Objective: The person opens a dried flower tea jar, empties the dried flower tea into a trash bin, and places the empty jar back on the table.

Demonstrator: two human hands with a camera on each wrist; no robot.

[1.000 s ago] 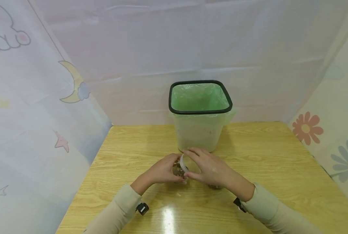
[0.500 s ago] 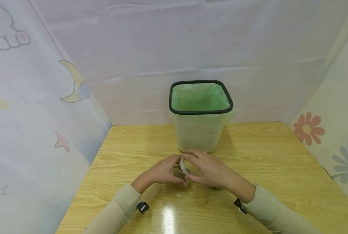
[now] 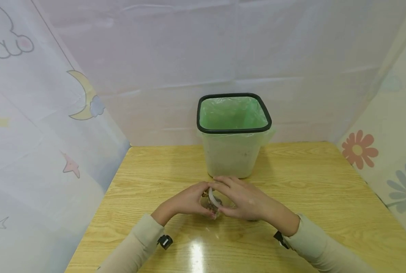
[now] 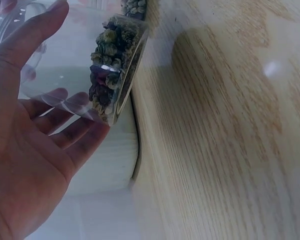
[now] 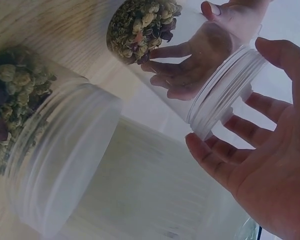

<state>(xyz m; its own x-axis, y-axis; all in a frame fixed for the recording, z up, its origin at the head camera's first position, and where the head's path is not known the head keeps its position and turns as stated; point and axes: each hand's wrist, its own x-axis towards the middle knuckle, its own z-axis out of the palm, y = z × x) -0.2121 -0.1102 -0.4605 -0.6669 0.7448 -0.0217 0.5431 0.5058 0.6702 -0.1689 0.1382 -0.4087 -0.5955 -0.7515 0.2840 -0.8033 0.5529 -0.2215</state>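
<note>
My left hand (image 3: 189, 199) grips a clear jar (image 4: 72, 60) from the side, thumb and fingers spread round its wall. Dried flower buds (image 5: 140, 32) with some dark reddish pieces fill its lower part. The jar's base is close to the wooden table. In the right wrist view, a ridged, translucent white screw lid (image 5: 225, 92) tops this jar. My right hand (image 3: 245, 199) holds that lid by its edge, thumb on one side and curled fingers on the other. A second jar (image 5: 20, 95) of similar buds with a frosted lid (image 5: 65, 155) stands beside it, mostly hidden by my right hand in the head view.
Behind my hands a pale bin (image 3: 231, 155) with a black rim (image 3: 235, 131) and a green liner bag stands on the wooden table (image 3: 155, 163). Patterned cloth hangs at the back (image 3: 172, 57) and on both sides.
My right hand has turned a little on the lid, its fingertips shifting left and slightly nearer to me. The left hand keeps its grip, and the jar has moved only slightly.
</note>
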